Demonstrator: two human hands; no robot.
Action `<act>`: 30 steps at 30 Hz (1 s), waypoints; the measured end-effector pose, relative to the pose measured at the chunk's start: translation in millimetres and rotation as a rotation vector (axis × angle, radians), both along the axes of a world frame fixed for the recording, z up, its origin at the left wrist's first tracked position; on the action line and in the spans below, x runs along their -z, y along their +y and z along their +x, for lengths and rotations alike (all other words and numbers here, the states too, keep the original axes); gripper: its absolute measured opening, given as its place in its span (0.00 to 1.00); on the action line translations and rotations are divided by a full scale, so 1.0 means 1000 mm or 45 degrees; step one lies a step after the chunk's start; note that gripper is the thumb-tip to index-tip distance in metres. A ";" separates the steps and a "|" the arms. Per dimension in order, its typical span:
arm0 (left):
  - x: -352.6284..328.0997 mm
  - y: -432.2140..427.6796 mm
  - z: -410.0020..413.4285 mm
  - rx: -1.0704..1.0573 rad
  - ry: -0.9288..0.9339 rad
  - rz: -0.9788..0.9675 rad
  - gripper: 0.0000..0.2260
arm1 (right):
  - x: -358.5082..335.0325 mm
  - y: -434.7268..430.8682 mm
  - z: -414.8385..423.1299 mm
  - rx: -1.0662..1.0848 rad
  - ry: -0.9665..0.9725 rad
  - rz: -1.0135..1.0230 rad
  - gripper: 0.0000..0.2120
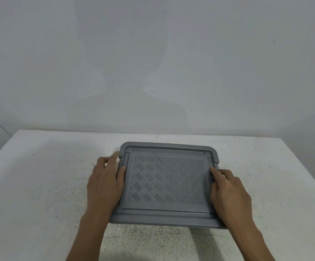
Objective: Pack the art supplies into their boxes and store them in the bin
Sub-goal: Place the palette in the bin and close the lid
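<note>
now: grey bin [164, 221] sits on the table [39, 185], squarely between the two sets of fingers, lid [167, 178] on. left hand [105, 183] grips the lid's left edge, thumb on top, fingers wrapped down the side. right hand [228, 193] mirrors it on the right edge, thumb on top, fingers bent over the rim. judgement: the matched side grip evens the load, either to seat the lid flat or to shift the bin squarely. no supplies or boxes show beyond the fingers; anything under the lid is hidden. likely close to done, if the boxes are inside.
</note>
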State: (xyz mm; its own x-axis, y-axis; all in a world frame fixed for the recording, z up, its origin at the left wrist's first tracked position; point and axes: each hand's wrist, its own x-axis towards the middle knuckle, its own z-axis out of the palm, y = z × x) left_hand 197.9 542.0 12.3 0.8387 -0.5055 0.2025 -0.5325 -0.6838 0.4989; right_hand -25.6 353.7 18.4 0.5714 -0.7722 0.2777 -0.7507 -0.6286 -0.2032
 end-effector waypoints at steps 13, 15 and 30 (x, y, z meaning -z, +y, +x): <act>-0.002 -0.010 0.002 0.061 -0.077 0.176 0.18 | 0.009 0.000 -0.001 0.003 -0.105 -0.003 0.16; -0.002 -0.014 0.001 0.043 -0.089 0.213 0.17 | 0.011 -0.001 -0.002 -0.008 -0.122 -0.009 0.16; -0.007 -0.033 0.009 0.064 -0.059 0.137 0.07 | 0.014 -0.012 0.009 -0.061 -0.203 0.041 0.15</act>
